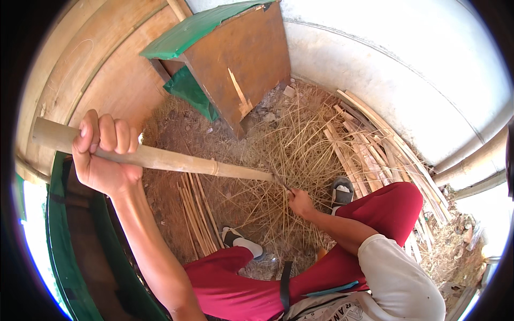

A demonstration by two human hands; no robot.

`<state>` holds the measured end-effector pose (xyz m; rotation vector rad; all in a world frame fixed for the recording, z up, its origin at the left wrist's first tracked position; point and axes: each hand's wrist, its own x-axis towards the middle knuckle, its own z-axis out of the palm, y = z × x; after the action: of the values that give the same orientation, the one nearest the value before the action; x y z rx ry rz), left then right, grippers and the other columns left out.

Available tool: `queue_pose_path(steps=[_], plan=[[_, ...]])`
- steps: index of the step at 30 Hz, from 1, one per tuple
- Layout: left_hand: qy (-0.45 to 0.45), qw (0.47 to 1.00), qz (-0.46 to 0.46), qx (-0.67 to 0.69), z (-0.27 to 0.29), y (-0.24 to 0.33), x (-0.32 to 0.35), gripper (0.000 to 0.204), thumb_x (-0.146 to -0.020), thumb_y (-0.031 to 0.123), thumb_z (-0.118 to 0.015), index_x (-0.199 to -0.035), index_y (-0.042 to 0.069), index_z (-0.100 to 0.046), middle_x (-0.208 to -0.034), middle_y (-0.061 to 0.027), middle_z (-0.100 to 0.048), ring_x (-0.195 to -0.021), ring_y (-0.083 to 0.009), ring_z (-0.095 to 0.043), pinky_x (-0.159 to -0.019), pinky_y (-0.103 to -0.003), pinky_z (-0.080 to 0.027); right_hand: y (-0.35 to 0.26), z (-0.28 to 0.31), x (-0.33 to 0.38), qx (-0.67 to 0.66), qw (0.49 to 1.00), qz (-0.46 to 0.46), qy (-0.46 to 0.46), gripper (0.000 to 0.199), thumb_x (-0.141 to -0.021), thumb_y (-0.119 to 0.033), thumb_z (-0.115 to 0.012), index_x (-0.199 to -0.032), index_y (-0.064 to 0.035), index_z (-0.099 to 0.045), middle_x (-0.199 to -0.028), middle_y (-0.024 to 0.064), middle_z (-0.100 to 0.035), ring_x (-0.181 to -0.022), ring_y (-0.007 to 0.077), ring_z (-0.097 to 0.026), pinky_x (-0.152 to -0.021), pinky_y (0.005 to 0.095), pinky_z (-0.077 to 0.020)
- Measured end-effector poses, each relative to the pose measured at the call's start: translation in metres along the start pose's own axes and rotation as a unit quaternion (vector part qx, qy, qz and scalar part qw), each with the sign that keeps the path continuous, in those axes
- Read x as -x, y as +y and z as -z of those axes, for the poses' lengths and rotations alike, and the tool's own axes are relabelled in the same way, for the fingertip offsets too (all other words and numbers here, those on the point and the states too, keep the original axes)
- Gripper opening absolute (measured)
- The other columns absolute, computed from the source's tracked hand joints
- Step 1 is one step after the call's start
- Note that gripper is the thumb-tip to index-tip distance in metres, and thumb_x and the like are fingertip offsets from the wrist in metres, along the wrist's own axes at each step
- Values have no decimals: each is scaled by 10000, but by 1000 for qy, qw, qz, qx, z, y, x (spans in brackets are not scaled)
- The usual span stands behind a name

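Note:
My left hand (107, 152) is raised at the left, its fingers wrapped round the thick end of a pale bamboo pole (187, 164). The pole slants down to the right, and its far end lies by my right hand (301, 203). That hand is closed on the handle of a knife (280, 180), whose thin dark blade meets the bamboo's lower end. How deep the blade sits in the bamboo I cannot tell. Beneath both lies a heap of thin bamboo shavings (289, 144) on the dirt, between my sandalled feet.
Split bamboo strips (369, 155) lie along the white wall (396, 64) at right. A smaller bundle of strips (197, 214) is by my left foot. A brown wooden box (241, 64) with a green cover stands ahead. Green-edged dark furniture (80, 241) is close at left.

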<state>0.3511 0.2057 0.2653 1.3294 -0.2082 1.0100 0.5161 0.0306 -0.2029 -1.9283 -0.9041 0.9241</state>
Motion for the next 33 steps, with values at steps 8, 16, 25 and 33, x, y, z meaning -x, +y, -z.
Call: queue_pose_path(steps=[8,16,25,33], plan=[[74,996,-31,-33,-6,-9,3,320,-943,166,-472,-683,153,-286,-572,25,-230,-493,-99,-167,-449,-289,-162,-3,-11,-1,-25,999,6,40,323,-1049,-246,-484,-903,5,-626,-534,108,-472,-424,212,-405,-449,427,-354],[118,990,-43,-60,-12,-9,1,355,-914,135,-506,-661,156,-258,-592,25,-202,-517,-100,-160,-469,-283,-139,-7,-41,-9,-22,994,46,93,458,-1082,-306,-366,-845,26,-574,-499,141,-465,-383,259,-405,-408,452,-360],[193,974,-40,-113,-22,-23,-16,366,-900,202,-493,-650,155,-230,-589,21,-215,-516,-108,-189,-469,-295,-147,34,-45,-28,-22,992,-125,-25,485,-1075,-339,-383,-877,31,-627,-581,156,-524,-464,304,-489,-510,484,-446],[347,913,-83,-198,-15,-23,-25,319,-877,166,-508,-669,132,-269,-598,12,-258,-513,-108,-239,-477,-287,-179,-20,-23,-17,-353,905,-236,-6,488,-1073,-358,-414,-932,28,-677,-502,51,-380,-415,173,-328,-442,344,-326]])
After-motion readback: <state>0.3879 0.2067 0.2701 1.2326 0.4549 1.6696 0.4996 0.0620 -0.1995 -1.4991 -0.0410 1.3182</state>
